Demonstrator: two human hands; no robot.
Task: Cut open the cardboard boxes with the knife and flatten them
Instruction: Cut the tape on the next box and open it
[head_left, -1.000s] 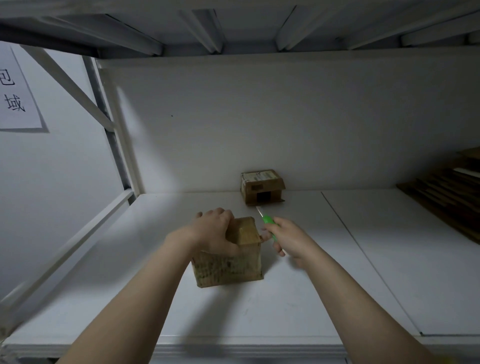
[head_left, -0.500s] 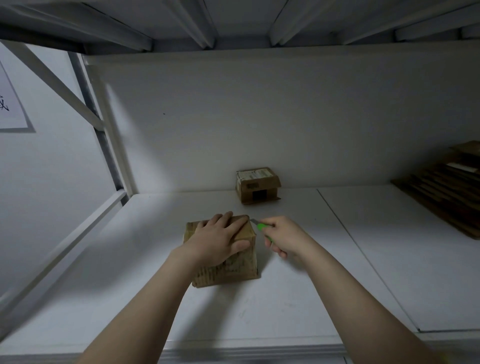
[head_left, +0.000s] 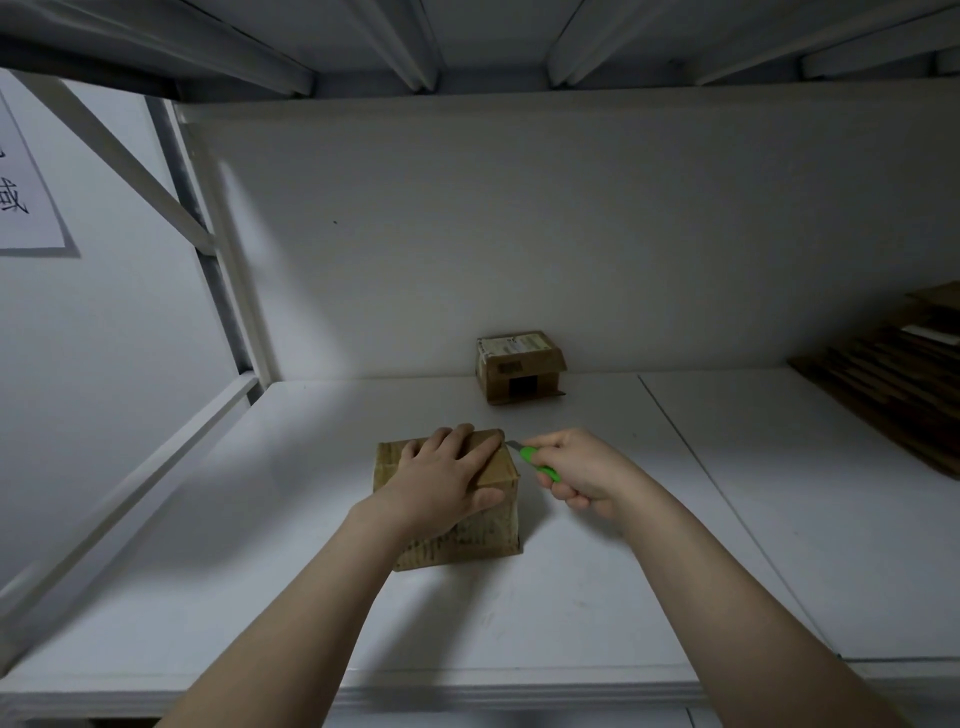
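The left hand (head_left: 441, 480) is lying open and flat on the near box (head_left: 488, 540). The right hand (head_left: 582, 475) is squeezing the green knife (head_left: 535, 462) — its blade is touching the box's top corner.

matt brown cardboard box (head_left: 457, 540), glossy green plastic knife (head_left: 537, 464), smooth white shelf (head_left: 519, 613).

A paper sign (head_left: 26, 192) is fixed to the left wall; one printed character, 域, is legible on it, with the text above cut off by the frame edge. A white label (head_left: 511, 344) is carried on the top of the far box (head_left: 519, 369); its print is too small to be read.
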